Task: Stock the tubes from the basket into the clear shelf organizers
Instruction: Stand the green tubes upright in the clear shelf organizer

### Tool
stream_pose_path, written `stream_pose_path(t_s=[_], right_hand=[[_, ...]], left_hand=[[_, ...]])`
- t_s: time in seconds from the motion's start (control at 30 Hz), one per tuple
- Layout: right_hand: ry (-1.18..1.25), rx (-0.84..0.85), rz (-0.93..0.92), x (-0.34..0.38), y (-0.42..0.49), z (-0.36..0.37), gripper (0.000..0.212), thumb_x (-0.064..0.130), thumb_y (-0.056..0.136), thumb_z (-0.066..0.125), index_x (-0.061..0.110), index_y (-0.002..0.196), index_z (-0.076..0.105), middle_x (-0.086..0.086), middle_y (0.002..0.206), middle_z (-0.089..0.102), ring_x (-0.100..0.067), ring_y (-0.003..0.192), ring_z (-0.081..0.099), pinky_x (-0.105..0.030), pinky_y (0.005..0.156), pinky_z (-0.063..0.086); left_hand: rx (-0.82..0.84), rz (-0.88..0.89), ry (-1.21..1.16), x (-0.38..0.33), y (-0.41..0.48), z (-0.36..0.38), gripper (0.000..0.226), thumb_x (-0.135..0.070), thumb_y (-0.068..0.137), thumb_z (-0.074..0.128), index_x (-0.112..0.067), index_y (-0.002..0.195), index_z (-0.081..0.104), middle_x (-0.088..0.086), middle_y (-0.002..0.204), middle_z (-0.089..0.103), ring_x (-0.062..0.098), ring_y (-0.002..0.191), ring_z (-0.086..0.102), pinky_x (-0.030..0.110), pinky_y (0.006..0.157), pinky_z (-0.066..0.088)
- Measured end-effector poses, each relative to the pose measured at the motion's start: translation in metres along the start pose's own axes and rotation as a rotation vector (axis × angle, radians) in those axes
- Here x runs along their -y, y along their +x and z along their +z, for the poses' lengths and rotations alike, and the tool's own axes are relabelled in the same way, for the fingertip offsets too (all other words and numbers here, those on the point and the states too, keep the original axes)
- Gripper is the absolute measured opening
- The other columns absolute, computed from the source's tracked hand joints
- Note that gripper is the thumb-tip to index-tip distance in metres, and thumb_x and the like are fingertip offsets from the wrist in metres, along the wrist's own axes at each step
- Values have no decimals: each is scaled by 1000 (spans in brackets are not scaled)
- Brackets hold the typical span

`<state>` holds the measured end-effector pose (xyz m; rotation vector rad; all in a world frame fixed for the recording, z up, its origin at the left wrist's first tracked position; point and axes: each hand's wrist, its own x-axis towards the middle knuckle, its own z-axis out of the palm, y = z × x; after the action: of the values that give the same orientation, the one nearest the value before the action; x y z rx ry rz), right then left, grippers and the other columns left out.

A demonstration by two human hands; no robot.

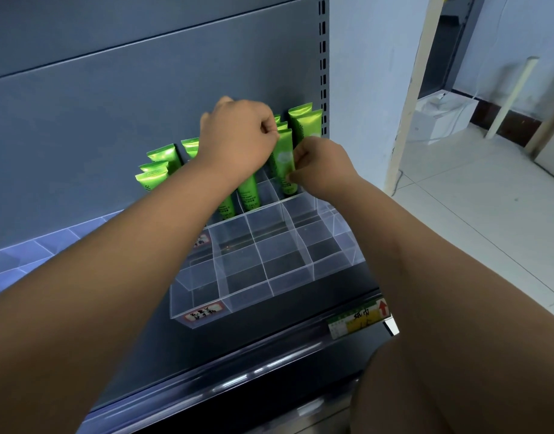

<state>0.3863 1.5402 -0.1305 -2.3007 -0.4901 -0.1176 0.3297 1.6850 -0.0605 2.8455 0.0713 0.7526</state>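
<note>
On the dark shelf (332, 286), against the grey back panel (112, 104): clear organizer (238, 270) of square open-topped compartments, stepped upward toward the rear. Red-bordered sticker (203, 314) on its front wall. Upright in the rear rows: other tubes (303, 123), all glossy green, some at the far right by the slotted upright, some at the left end, a few partly hidden under the left forearm.

Right of centre in a rear row, nearly upright with its lower end down among the compartments: green tube (283, 158). Gripped from both sides. Left hand (238, 136) above it, fingers curled, thumb and forefinger pinching at the tube's upper left edge. Right hand (319, 167) lower and to the right, fingertips nipping the tube's right side near the middle.

Just left of the organizer, under the left arm: second organizer (18, 258), also clear. Along the shelf's front rail: yellow and green price label (357, 321) with a red arrow. Beyond the shelf end, pale tiled floor (473, 198) and a white box (441, 114) near the wall.
</note>
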Motion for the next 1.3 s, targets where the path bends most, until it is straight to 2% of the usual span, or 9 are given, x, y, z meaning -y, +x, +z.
stream_pose_path(t_s=[0.13, 0.37, 0.53, 0.63, 0.73, 0.9, 1.07, 1.3], right_hand=[[-32, 3, -5, -1, 5, 1, 21, 11, 76, 76, 24, 83, 61, 2, 90, 62, -21, 88, 59, -28, 69, 47], [-63, -3, 29, 2, 5, 6, 14, 12, 82, 69, 14, 96, 69, -5, 98, 67, -25, 92, 60, -35, 77, 54], [-76, 3, 71, 4, 4, 6, 12, 10, 81, 64, 12, 92, 69, -6, 96, 67, -26, 90, 61, -33, 74, 53], [-89, 4, 63, 7, 4, 5, 3, 13, 83, 61, 11, 80, 62, -6, 85, 63, -27, 84, 58, -31, 68, 48], [-76, 2, 64, 8, 3, 5, 24, 20, 88, 61, 14, 68, 49, -4, 70, 50, -27, 74, 51, -31, 63, 42], [-78, -9, 51, 8, 4, 6, 22, 26, 90, 62, 8, 78, 62, -9, 77, 58, -29, 78, 57, -37, 69, 51], [-74, -34, 32, 8, 2, 4, 23, 26, 90, 62, 4, 86, 68, -14, 90, 64, -30, 83, 59, -39, 75, 53], [-53, -16, 58, 11, -2, 3, 21, 26, 89, 62, 6, 86, 68, -11, 86, 65, -30, 86, 63, -36, 74, 54]], left_hand=[[-1, -21, 14, 3, 2, 3, 14, -26, 89, 61, -25, 86, 74, -7, 89, 73, 27, 106, 57, 45, 92, 49], [-10, -1, 24, 4, 2, 7, 13, -25, 89, 61, -26, 90, 73, -7, 92, 73, 26, 105, 61, 45, 93, 49], [-6, 8, 36, 1, 5, 8, 13, -26, 91, 60, -28, 91, 73, -8, 93, 73, 26, 108, 57, 45, 94, 47], [-14, 16, 45, 1, 5, 9, 13, -28, 92, 60, -28, 94, 73, -9, 93, 73, 26, 109, 55, 43, 93, 45], [-18, 16, 39, 3, 3, 12, 13, -28, 92, 61, -28, 98, 73, -9, 96, 72, 26, 110, 56, 42, 93, 43], [-18, -2, 14, 5, 1, 15, 15, -26, 91, 61, -27, 100, 73, -8, 96, 73, 25, 110, 58, 42, 93, 41], [-16, -2, 24, 2, 1, 13, 17, -23, 91, 60, -27, 100, 73, -7, 97, 73, 27, 112, 56, 42, 93, 41], [-13, -14, 19, 4, -1, 12, 15, -23, 91, 61, -25, 100, 73, -7, 96, 73, 27, 112, 54, 41, 93, 41]])
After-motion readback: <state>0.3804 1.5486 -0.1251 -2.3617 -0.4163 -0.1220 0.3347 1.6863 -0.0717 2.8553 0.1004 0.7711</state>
